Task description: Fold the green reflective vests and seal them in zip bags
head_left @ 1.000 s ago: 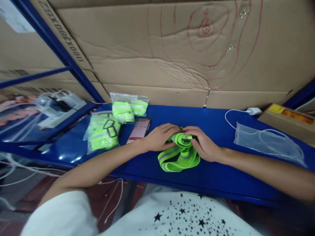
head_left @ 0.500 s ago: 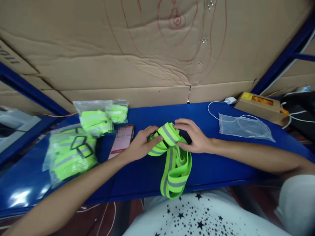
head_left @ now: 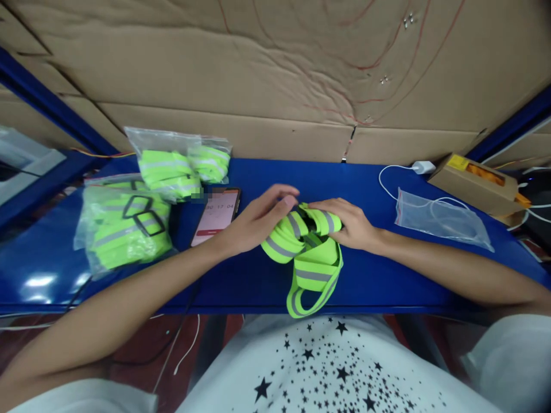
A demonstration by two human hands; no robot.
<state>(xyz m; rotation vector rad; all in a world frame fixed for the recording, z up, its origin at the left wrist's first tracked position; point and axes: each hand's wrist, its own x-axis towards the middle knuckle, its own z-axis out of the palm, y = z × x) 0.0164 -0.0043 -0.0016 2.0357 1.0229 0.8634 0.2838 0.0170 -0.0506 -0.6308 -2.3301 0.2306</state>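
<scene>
A bundle of neon-yellow reflective strap (head_left: 316, 272) with a grey stripe is between my hands, a long loop of it hanging toward the table's front edge. My right hand (head_left: 355, 225) is closed on the bundle's right side, its fingers partly hidden behind the strap. My left hand (head_left: 260, 221) lies against the left coil, fingers stretched out and thumb raised above the strap. Dark pieces show between the coils, too small to make out.
Clear bags of similar neon straps (head_left: 129, 229) lie at the left, one with black buckles. A phone (head_left: 215, 215) lies beside them. To the right are an empty zip bag (head_left: 443, 221), a white charger (head_left: 424, 167) with cable and a cardboard box (head_left: 477, 183). Cardboard (head_left: 215, 86) walls the back.
My left hand has loosened from the strap, its fingers now straighter. My right hand has come round the bundle's right side. The strap's coils have spread apart, and the view has tilted down.
</scene>
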